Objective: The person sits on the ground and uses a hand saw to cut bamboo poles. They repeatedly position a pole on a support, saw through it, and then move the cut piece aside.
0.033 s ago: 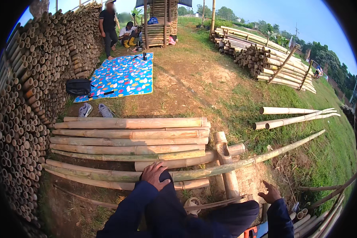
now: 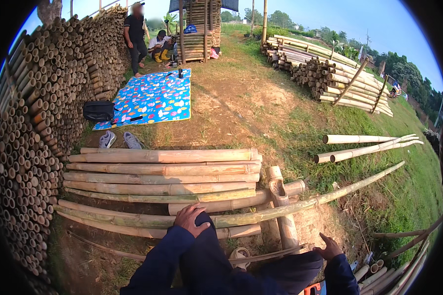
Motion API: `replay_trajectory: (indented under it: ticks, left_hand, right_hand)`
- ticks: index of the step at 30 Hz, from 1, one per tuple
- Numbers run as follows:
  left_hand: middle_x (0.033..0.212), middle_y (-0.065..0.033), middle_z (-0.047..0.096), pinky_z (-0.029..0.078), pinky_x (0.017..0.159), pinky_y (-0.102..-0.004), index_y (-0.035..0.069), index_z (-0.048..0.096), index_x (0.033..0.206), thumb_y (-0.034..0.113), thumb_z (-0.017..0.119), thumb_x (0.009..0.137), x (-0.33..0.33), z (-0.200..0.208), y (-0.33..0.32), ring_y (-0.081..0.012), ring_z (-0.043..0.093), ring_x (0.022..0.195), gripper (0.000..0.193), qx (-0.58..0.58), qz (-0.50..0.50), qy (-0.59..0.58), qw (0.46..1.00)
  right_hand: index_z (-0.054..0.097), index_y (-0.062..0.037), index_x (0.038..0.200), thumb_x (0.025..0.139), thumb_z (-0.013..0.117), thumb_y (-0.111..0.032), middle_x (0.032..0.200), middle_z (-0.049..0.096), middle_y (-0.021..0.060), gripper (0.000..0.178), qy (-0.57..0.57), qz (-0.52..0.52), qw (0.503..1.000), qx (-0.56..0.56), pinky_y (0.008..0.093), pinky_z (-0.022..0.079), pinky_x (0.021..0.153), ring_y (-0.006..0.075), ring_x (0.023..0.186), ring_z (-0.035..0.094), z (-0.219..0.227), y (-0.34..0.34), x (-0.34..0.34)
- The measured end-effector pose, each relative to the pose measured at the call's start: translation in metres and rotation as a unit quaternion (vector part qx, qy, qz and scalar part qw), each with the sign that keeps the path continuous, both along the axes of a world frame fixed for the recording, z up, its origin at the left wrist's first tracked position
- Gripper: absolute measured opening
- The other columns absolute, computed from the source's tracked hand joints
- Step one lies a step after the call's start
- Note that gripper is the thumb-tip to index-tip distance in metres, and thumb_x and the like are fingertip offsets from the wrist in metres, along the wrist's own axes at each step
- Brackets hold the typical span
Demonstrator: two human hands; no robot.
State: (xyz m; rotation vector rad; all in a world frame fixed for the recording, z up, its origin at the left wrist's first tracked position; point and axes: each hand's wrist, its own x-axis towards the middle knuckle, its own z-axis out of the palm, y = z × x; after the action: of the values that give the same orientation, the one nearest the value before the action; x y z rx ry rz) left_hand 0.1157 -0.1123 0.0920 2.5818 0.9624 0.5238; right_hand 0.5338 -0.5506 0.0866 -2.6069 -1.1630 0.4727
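Note:
My left hand (image 2: 192, 220) rests with fingers spread on my left knee, just above a long greenish bamboo pole (image 2: 266, 214). Beyond my right knee, my right hand (image 2: 331, 248) is held with its fingers apart and nothing in them. The long pole lies across a short thick bamboo piece (image 2: 286, 227) that has a hollow cut near its far end. A thin bamboo strip (image 2: 275, 254) runs over a light-coloured shoe (image 2: 239, 258) between my legs. Below my right wrist, the orange handle of a saw (image 2: 314, 289) shows in part.
Cut bamboo lengths (image 2: 162, 178) lie side by side ahead. A tall bamboo stack (image 2: 39, 98) stands left, another (image 2: 339, 81) far right. Past a pair of shoes (image 2: 119, 140) are a backpack (image 2: 98, 111) and patterned blue mat (image 2: 155, 96). Two people are at the back.
My right hand has moved a little left and down, closer to my right knee. My left hand stays on the left knee. The view has shifted slightly.

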Motion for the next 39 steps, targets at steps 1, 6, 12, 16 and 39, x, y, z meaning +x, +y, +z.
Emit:
replay_trajectory:
  ticks: [1,6,12,16,39]
  left_hand:
    - [0.143,-0.0141,0.059,0.034,0.118,-0.0457,0.013,0.063,0.136,0.056,0.072,0.086,-0.008,-0.002,0.011,-0.0291,0.051,0.137,0.066,-0.074,0.03,-0.02,0.997]
    - [0.134,-0.0166,0.065,0.044,0.11,-0.041,0.011,0.064,0.135,0.064,0.07,0.083,-0.005,-0.017,0.043,-0.0328,0.06,0.126,0.074,-0.202,0.14,0.024,0.969]
    - [0.129,-0.0104,0.069,0.051,0.099,-0.0413,0.014,0.062,0.135,0.057,0.071,0.087,0.075,0.019,0.01,-0.0288,0.067,0.117,0.065,-0.151,-0.065,0.098,0.982]
    - [0.119,-0.0126,0.073,0.057,0.077,-0.0363,0.009,0.065,0.129,0.027,0.078,0.088,0.144,-0.017,-0.008,-0.021,0.072,0.086,0.047,-0.211,-0.1,-0.014,0.972]
    - [0.112,-0.0145,0.074,0.055,0.094,-0.0454,0.008,0.074,0.11,0.026,0.081,0.074,0.212,-0.117,-0.005,-0.0315,0.071,0.11,0.041,-0.173,-0.15,0.264,0.937]
  right_hand:
    - [0.05,-0.0126,0.151,0.082,0.079,-0.055,0.146,0.054,0.0251,0.086,0.06,-0.049,0.997,0.029,0.048,0.036,0.118,0.0414,0.14,0.046,-0.026,0.005,-0.028]
    - [0.059,-0.0181,0.144,0.082,0.066,-0.069,0.16,0.039,0.0174,0.08,-0.04,-0.128,0.99,-0.033,0.0702,0.003,0.121,0.0396,0.155,0.019,-0.067,0.022,-0.133]
    - [0.062,-0.019,0.141,0.09,0.054,-0.071,0.154,0.05,0.0116,0.074,-0.044,0.033,0.998,-0.026,0.0749,-0.005,0.118,0.0351,0.153,0.028,-0.071,0.011,-0.186]
    - [0.066,-0.0131,0.134,0.092,0.067,-0.051,0.142,0.062,0.006,0.057,0.017,0.071,0.996,0.048,0.0592,0.013,0.125,0.0259,0.142,0.047,-0.064,0.003,-0.191]
    - [0.055,-0.0148,0.149,0.099,0.055,-0.049,0.162,0.039,0.0143,0.061,-0.12,-0.067,0.99,0.025,0.0585,0.016,0.122,0.0397,0.153,0.025,-0.083,-0.023,-0.189]
